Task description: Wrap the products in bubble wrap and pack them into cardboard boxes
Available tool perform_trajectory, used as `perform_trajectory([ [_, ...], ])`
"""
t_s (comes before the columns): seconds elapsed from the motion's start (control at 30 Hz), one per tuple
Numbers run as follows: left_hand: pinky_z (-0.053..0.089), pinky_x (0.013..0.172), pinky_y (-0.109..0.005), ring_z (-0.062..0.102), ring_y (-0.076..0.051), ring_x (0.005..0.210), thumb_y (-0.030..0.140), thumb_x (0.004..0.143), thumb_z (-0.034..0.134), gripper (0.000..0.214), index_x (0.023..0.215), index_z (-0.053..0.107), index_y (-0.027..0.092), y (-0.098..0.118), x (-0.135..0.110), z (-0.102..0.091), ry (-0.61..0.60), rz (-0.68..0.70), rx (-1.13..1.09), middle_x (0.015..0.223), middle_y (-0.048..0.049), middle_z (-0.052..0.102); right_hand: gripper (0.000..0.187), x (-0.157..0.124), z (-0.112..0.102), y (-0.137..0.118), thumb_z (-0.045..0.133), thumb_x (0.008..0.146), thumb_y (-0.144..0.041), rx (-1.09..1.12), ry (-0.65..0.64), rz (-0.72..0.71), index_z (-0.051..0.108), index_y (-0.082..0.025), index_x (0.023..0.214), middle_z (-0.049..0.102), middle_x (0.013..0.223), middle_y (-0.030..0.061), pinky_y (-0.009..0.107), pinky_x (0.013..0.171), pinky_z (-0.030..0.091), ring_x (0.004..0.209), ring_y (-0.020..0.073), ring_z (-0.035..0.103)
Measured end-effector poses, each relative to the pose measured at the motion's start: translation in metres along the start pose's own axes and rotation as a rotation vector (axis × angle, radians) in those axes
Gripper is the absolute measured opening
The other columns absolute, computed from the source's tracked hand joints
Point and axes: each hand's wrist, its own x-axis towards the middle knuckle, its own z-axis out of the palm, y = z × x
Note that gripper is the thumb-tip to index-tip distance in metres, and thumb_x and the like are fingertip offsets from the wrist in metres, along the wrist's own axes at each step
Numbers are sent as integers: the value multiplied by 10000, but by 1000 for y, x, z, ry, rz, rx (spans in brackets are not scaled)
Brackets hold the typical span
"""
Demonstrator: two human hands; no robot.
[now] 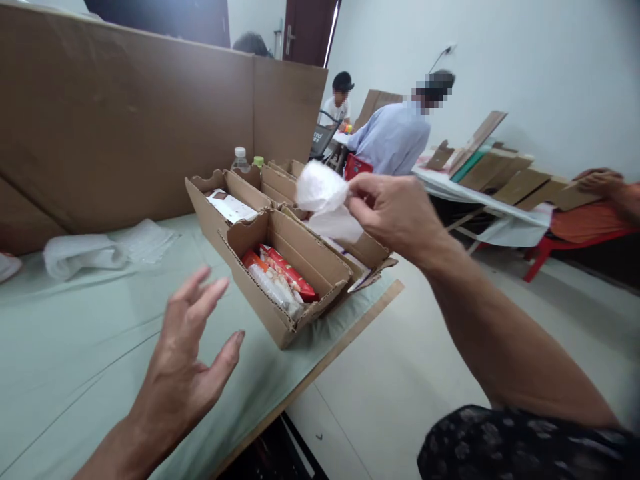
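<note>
My right hand (387, 207) pinches a crumpled piece of white bubble wrap (320, 187) and holds it up over the rear cardboard boxes. The fingers of my left hand (193, 353) are spread above the table, with nothing in them, just left of the nearest cardboard box (260, 307). Inside that open box lie a red packet (290, 270) and a clear-wrapped packet (273, 287). Behind it, another cardboard box (203, 193) contains a white flat item (233, 205). The bubble wrap partly hides the boxes behind it.
More bubble wrap (95, 253) lies on the green-covered table (100, 347) at left. A tall cardboard panel (150, 113) stands behind, with a clear bottle (241, 160) near it. Two people (393, 133) sit farther back. Cardboard boxes (500, 170) rest on a table at right.
</note>
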Motion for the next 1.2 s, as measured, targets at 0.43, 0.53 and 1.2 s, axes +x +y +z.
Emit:
perform_trajectory([
  [0.43, 364, 380, -222, 360, -99, 365, 557, 825, 706, 350, 1056, 752, 297, -14, -4, -45, 111, -330, 185, 614, 62, 623, 280, 9, 43, -49, 719, 873, -211, 292, -535, -514, 759, -215, 1150, 789, 965, 29, 263, 715, 456, 850, 180, 699],
  [0.53, 374, 387, -218, 495, -127, 446, 594, 786, 726, 403, 1047, 764, 290, -24, -14, -51, 49, -396, 153, 691, 32, 691, 413, 1, 71, -62, 801, 801, -214, 75, -692, -641, 752, -221, 1210, 800, 1007, 79, 282, 652, 422, 859, 231, 716],
  [1.2, 545, 526, -243, 689, -192, 665, 569, 819, 716, 352, 994, 758, 266, -58, -16, -66, -2, -449, 74, 838, -24, 744, 244, 115, 62, -95, 591, 892, -91, 577, -363, -560, 761, -93, 1067, 760, 944, 25, 272, 861, 494, 860, 122, 665],
])
